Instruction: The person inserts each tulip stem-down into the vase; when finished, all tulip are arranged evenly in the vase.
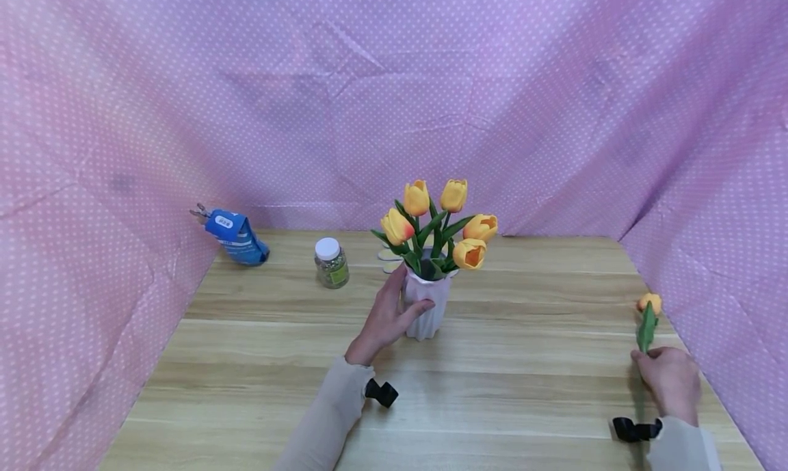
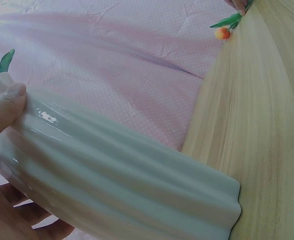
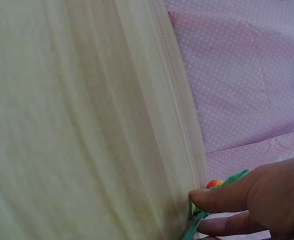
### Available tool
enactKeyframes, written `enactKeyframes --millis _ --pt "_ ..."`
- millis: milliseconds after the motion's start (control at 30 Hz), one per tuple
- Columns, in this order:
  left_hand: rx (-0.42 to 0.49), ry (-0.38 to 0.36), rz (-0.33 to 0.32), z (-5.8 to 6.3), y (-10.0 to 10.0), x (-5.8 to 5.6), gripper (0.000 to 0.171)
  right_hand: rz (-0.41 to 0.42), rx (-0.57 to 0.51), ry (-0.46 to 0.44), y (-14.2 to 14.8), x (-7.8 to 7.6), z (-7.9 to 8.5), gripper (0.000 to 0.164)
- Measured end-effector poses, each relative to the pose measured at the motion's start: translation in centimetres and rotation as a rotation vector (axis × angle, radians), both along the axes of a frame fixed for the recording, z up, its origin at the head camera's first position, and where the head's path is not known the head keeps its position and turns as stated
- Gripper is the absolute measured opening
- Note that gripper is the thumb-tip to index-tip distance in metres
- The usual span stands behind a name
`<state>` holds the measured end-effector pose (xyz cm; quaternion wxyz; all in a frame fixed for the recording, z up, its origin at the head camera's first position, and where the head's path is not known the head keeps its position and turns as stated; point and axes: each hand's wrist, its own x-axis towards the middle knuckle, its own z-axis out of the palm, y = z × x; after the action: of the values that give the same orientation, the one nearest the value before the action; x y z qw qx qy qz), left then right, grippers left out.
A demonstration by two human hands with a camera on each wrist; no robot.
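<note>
A white fluted vase (image 1: 426, 307) stands upright near the middle of the table, with several yellow-orange tulips (image 1: 453, 196) fanned out of its mouth. My left hand (image 1: 389, 314) grips the vase from its left side, thumb across the front; the left wrist view shows the thumb by the rim of the vase (image 2: 111, 165). Over at the table's right side, my right hand (image 1: 671, 381) pinches the green stem of a single tulip (image 1: 648, 320), its bloom pointing away from me. In the right wrist view, thumb and fingers of the right hand (image 3: 257, 205) close on that stem.
A blue bag (image 1: 237, 237) with a metal clip on top stands at the back left. Right of it is a small clear jar (image 1: 332, 269) with a white lid. Behind the vase lies a pale, blue-edged flat item (image 1: 389, 256), partly hidden. Pink dotted cloth (image 1: 308, 102) surrounds the wooden table (image 1: 258, 361).
</note>
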<state>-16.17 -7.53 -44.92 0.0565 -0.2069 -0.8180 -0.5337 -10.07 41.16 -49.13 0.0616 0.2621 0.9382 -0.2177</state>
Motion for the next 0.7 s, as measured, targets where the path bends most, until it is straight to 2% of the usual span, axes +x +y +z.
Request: enactKeyframes --millis 133,333,600,700 --pt "0.002 0.001 -0.002 0.0 0.0 0.0 0.082 -0.013 -0.007 -0.034 -0.2 0.3 0.1 0.049" --pt "0.01 -0.002 -0.002 0.1 0.0 0.0 0.081 -0.004 0.02 0.045 -0.5 0.8 -0.1 0.034" --pt "0.015 -0.004 -0.012 0.0 0.0 -0.1 0.082 -0.051 0.007 0.038 -0.8 1.0 -0.2 0.032" --pt "0.017 0.007 -0.01 -0.1 0.0 -0.1 0.082 -0.036 -0.01 0.049 -0.7 1.1 -0.1 0.033"
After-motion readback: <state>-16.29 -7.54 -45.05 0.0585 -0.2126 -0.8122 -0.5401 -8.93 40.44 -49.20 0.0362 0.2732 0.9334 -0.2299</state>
